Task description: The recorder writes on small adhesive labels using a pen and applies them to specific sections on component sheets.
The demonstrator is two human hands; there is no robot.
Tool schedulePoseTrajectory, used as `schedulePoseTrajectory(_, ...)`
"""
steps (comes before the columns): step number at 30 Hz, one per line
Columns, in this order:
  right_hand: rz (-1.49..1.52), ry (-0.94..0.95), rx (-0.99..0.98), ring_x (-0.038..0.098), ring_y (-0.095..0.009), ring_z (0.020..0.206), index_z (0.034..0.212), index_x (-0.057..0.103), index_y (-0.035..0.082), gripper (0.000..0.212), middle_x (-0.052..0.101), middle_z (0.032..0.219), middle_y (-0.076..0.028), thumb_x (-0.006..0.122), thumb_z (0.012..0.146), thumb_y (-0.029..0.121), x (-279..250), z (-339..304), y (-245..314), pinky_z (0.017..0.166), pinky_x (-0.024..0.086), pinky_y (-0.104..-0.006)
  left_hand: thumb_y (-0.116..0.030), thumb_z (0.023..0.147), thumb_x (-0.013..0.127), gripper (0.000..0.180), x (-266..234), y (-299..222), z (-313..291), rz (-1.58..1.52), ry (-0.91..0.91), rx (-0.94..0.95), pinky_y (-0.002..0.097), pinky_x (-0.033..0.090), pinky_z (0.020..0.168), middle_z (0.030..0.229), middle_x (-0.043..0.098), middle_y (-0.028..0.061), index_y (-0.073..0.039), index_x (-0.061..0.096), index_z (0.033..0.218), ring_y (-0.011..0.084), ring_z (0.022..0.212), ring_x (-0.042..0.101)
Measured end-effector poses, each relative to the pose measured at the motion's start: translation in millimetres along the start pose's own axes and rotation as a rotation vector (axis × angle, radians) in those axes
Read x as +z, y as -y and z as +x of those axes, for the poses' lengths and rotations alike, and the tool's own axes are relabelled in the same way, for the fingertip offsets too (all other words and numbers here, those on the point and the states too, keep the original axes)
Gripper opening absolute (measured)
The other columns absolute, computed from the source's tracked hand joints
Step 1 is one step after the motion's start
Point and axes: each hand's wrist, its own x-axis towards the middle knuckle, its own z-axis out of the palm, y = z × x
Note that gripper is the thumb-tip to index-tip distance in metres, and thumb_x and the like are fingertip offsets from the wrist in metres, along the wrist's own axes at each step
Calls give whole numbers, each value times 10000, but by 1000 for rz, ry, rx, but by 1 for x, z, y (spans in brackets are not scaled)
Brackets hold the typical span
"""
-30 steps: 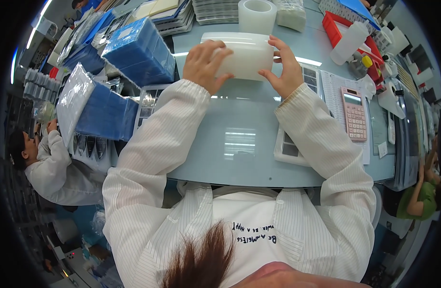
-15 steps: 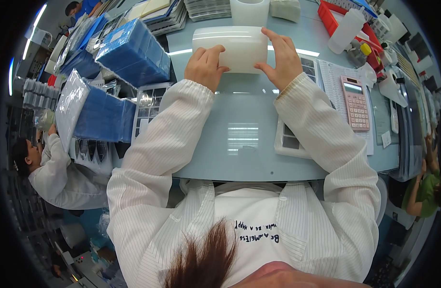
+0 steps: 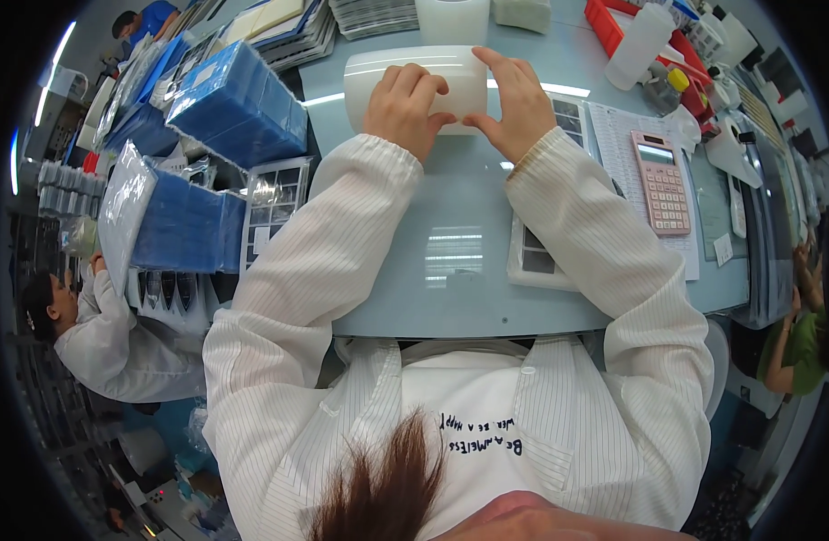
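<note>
A glossy white translucent roll [image 3: 367, 79] of film or sheet lies on its side across the far middle of the table. My left hand [image 3: 407, 106] is against its near side, fingers bent and thumb pointing right. At the roll's right end, my right hand [image 3: 515, 106] spans it, with the index finger up by the top edge and the thumb low on the near side. The two thumb tips are close to each other, with a small gap between. Whether a thin film edge is pinched there is too fine to make out.
Behind the roll stands another white roll [image 3: 452, 20]. Blue-wrapped stacks [image 3: 238, 104] crowd the left. To the right are a pink calculator [image 3: 662, 180] on papers, a squeeze bottle [image 3: 638, 45] and a red tray [image 3: 604, 16]. A co-worker in white [image 3: 117, 347] sits at the left.
My left hand has slid right along the roll, bringing its thumb nearer the right thumb. My right hand keeps its place on the roll's right end. The whole view has shifted slightly.
</note>
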Motion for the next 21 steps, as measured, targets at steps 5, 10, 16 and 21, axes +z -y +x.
schedulePoseTrajectory(5, -14, 38, 18, 510, -305, 1133, 1302, 437, 81, 813, 563, 1186, -135, 835, 594, 105, -4, -1, 1, 949, 446, -378, -68, 600, 805, 333, 2, -2, 2, 54, 34, -6, 364, 484, 797, 913, 598, 61, -70, 616, 874, 258, 930, 574)
schedulePoseTrajectory(10, -51, 28, -117, 491, -310, 1176, 1318, 428, 71, 800, 546, 1238, -148, 828, 641, 212, -6, 2, -10, 984, 418, -384, -66, 640, 777, 245, 0, 2, 2, -27, 0, -13, 351, 492, 760, 841, 621, 54, -76, 620, 828, 254, 861, 597)
schedulePoseTrajectory(16, -242, 64, -125, 439, -298, 1257, 1289, 485, 48, 675, 513, 1303, -151, 732, 762, 391, -9, 12, -17, 1009, 389, -385, -23, 755, 663, 113, -18, -4, -15, -159, 367, -69, 353, 496, 718, 819, 638, 73, -57, 610, 848, 264, 826, 614)
schedulePoseTrajectory(21, -492, -286, -570, 617, -323, 985, 1200, 515, -58, 661, 633, 1107, -174, 674, 797, 442, -8, 26, -11, 890, 486, -386, 48, 756, 619, 122, -21, -26, -81, -109, 509, -38, 358, 491, 703, 810, 619, 98, -34, 593, 843, 286, 798, 599)
